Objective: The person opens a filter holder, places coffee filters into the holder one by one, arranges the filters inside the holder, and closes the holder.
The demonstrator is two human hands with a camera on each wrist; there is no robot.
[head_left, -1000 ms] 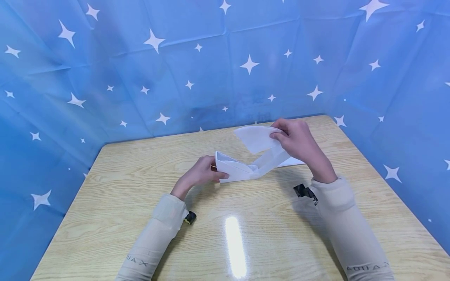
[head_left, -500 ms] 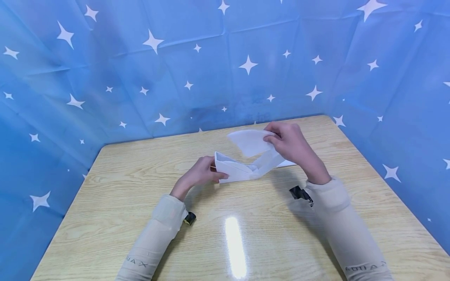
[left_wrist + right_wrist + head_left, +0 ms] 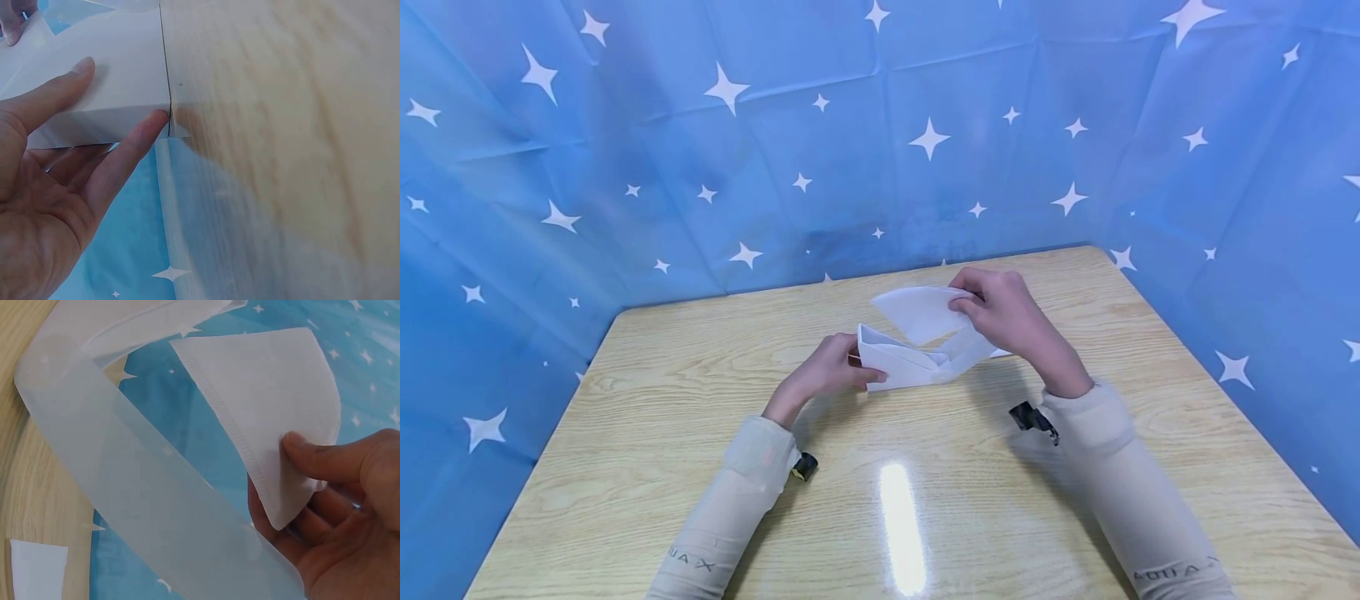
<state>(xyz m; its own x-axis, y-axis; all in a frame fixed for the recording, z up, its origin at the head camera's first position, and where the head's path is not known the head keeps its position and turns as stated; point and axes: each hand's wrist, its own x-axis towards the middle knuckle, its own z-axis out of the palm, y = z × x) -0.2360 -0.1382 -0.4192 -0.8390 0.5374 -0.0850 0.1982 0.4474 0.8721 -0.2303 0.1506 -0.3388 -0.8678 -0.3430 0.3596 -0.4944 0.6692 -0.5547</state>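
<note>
In the head view my left hand [image 3: 826, 367] grips the outer end of a white box [image 3: 898, 367] low over the table. Its thumb lies on one face of the box [image 3: 119, 62] in the left wrist view, with a fingertip at the corner. A translucent plastic flap [image 3: 150, 469] runs from the box's far end towards my right hand [image 3: 1003, 310]. That hand pinches a white fan-shaped paper coffee filter [image 3: 262, 387] with a crimped edge, raised above the flap. Whether the right fingers also touch the flap is unclear. Folded white material shows inside the box.
The wooden table [image 3: 700, 358] carries a flat white piece [image 3: 39, 569], mostly hidden behind the flap and right hand in the head view. A blue star-patterned cloth [image 3: 820, 142] hangs behind and beside the table. Black wrist cameras [image 3: 1033, 419] sit by both cuffs.
My right hand has moved left and slightly down with the coffee filter, bringing it nearer the box's opening. The left hand and box have stayed put.
</note>
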